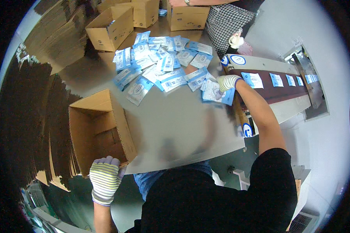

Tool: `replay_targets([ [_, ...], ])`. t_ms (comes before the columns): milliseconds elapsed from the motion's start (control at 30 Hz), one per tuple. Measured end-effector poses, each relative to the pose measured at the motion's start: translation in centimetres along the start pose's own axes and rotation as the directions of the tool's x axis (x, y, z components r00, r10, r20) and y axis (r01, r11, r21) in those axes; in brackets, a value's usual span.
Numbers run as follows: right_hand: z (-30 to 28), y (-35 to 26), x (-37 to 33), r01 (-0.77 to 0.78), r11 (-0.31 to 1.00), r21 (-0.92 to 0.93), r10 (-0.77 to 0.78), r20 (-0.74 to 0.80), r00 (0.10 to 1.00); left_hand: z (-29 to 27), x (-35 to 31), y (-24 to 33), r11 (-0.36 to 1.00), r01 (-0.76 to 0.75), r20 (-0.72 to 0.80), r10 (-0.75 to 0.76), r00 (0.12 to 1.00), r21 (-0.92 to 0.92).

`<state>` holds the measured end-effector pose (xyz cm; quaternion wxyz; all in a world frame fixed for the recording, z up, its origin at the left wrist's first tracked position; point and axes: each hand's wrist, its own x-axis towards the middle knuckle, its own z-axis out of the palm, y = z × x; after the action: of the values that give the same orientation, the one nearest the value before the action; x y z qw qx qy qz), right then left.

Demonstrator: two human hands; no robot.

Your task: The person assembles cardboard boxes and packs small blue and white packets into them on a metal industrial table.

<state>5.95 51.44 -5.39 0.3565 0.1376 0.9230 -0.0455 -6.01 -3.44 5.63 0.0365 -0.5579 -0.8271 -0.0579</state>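
My left hand [105, 176], in a striped knit glove, grips the near rim of an open cardboard box [122, 134] at the table's left edge. Its fingers are hooked over the wall, and the inside of the box shows bare cardboard. My right hand [227, 83], gloved alike, reaches to the table's right edge. There its bent fingers close on blue-and-white packets [228, 97] lying stacked on one another; the grip is partly hidden under the glove. A loose pile of similar flat packets [173, 79] spreads over the far half of the table, just left of that hand.
A conveyor belt [276, 93] on the right carries a row of packets toward a wall opening. Open cardboard boxes [112, 33] stand at the back. Stacked flat cardboard [54, 35] fills the left. Behind the table, another person's hand [179, 3] rests at a box.
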Motion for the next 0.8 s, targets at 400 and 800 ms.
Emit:
replay_targets([
  [400,7.4,-24.5,-7.2,0.139,0.989,-0.049,-0.147,-0.252,0.957,1.4,-0.4,1.3,0.987,0.126,-0.059,-0.12,0.991,0.101],
  [800,-9.7,-36.8,-14.2,0.784,0.616,0.082,-0.534,-0.688,0.492,4.5,-3.4,6.4,0.923,0.102,-0.041,-0.094,0.995,0.37],
])
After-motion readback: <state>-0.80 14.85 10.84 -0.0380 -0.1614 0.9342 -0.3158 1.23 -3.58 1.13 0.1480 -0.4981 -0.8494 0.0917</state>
